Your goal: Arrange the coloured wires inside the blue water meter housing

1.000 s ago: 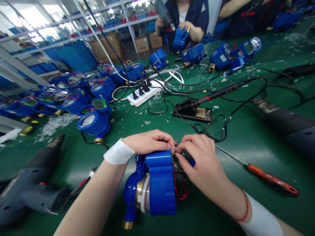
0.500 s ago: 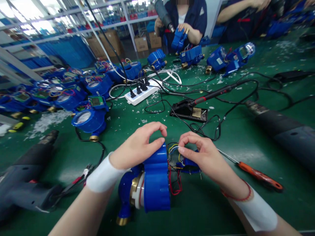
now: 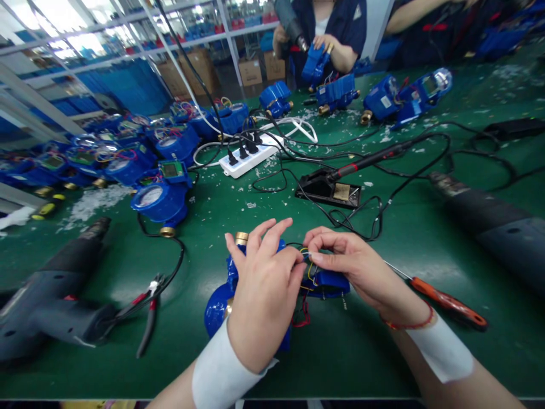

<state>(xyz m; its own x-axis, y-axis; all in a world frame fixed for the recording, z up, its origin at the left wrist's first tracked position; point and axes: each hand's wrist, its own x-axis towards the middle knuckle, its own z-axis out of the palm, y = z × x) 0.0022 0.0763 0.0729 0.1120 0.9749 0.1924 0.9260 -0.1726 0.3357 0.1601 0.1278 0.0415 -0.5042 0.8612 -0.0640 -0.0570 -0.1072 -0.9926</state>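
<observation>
At the near middle of the desk [image 3: 366,363] lies the blue meter [image 3: 216,311], largely under the left hand [image 3: 264,287], whose grip I cannot tell. The right hand [image 3: 351,255] pinches thin wires [image 3: 310,271], probably steadying them; farther, a stand [image 3: 317,190] cradles the soldering iron [image 3: 368,162], likely protecting its tip.

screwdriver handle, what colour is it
The screwdriver handle is mostly orange, best seen in the head view.

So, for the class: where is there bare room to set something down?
Free: green bench between the pliers and nearest blue meter, and between orange screwdriver and right heat gun. Crowded: far left, packed with meters, and around the white power strip.
</observation>
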